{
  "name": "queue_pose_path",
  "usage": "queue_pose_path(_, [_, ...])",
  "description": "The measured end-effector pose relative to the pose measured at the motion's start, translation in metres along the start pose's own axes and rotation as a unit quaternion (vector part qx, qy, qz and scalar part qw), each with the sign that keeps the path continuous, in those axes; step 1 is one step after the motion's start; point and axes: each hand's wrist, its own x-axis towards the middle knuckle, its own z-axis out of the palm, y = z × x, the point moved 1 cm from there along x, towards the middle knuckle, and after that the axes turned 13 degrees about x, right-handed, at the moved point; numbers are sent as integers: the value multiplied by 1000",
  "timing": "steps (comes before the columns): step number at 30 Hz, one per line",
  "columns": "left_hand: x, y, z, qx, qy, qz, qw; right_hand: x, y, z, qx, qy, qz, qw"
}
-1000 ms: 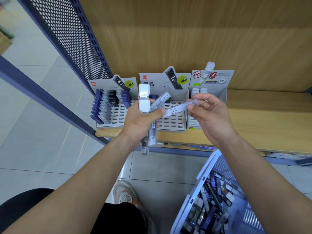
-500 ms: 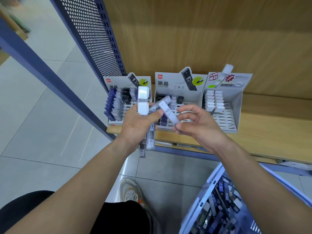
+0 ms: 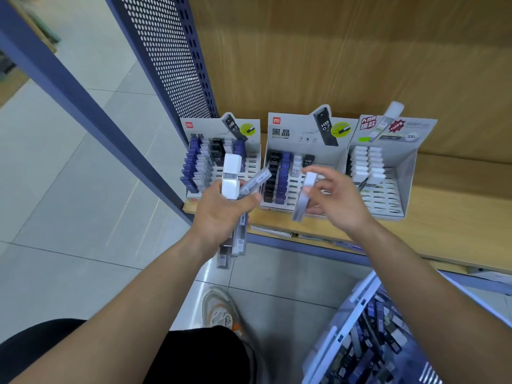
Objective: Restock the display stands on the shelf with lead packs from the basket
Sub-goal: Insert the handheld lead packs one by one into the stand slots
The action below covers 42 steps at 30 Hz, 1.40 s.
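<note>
The left hand [image 3: 221, 214] is gripping a bundle of lead packs [image 3: 231, 187] in a curled fist, and 1 white-capped pack is sticking up above the thumb. The right hand [image 3: 340, 200] is pinching a single lead pack [image 3: 304, 195] between thumb and fingers, the index finger lifted, and is holding it tilted in front of the middle display stand [image 3: 302, 131]. 3 stands are sitting side by side on the wooden shelf [image 3: 457, 206]. The basket [image 3: 336, 328] of loose packs is lying at lower right, below the shelf.
</note>
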Motion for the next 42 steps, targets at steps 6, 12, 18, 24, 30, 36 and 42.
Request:
queue_pose_path(6, [4, -11, -16, 4, 29, -25, 999, 41, -1, 6, -36, 43, -56, 997])
queue_pose_path(12, [1, -29, -44, -4, 63, -46, 997, 85, -17, 73, -99, -24, -152, 983])
queue_pose_path(18, [-2, -45, -67, -8, 85, -58, 995, 129, -17, 116, -235, -21, -218, 947])
queue_pose_path(24, [2, -48, -75, -28, 86, -60, 994, 157, -14, 129, -309, -41, -197, 930])
queue_pose_path(30, [6, -46, -78, -47, 89, -67, 993, 156, -10, 131, -318, -42, -198, 926])
queue_pose_path(36, [8, -47, -78, -39, 90, -55, 994, 146, -5, 136, -313, -74, -225, 920])
queue_pose_path(42, [6, -43, -76, -52, 85, -52, 994, 151, -2, 135, -325, -68, -245, 911])
